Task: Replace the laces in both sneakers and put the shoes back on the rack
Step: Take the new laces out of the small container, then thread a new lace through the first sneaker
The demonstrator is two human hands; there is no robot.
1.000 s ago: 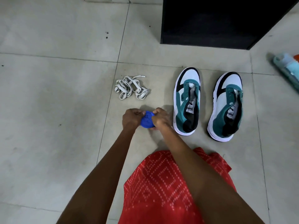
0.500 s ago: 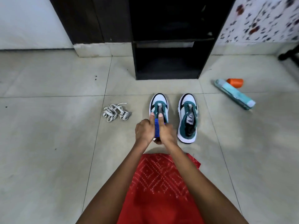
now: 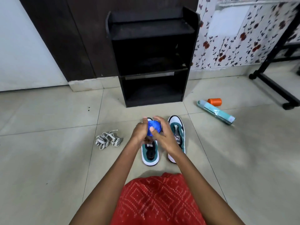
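Looking down past the red cloth [image 3: 155, 200] over my knees at the bottom of the frame, I have both hands raised at centre with the blue lace bundle [image 3: 155, 126] between them. My left hand [image 3: 139, 133] curls its fingers round the bundle's left side, and my right hand [image 3: 164, 138] pinches it, thumb on the front and forefinger arched over the top, with the other fingers loosely spread. I judge the bundle light, soft and a little slick, likely to spring loose if squeezed. The place to take hold is a free end, which I cannot make out here, and I would tease it out rather than tug. Below my hands the first sneaker [image 3: 150, 155] lies on the tiled floor [image 3: 48, 159], toe pointing away and partly hidden by my wrists. The second sneaker [image 3: 177, 129] sits just beside it to the right, and I see no lace in either. The old white laces [image 3: 108, 139] lie heaped at centre left, well apart from the shoes. Bare tile on either side of the pair gives room to stretch a lace. Farther off, at upper centre, the black rack [image 3: 152, 62] stands with its open shelves facing me and its hard bottom edge near the toes. A teal packet [image 3: 215, 112] and an orange spool [image 3: 214, 101] lie to its right.
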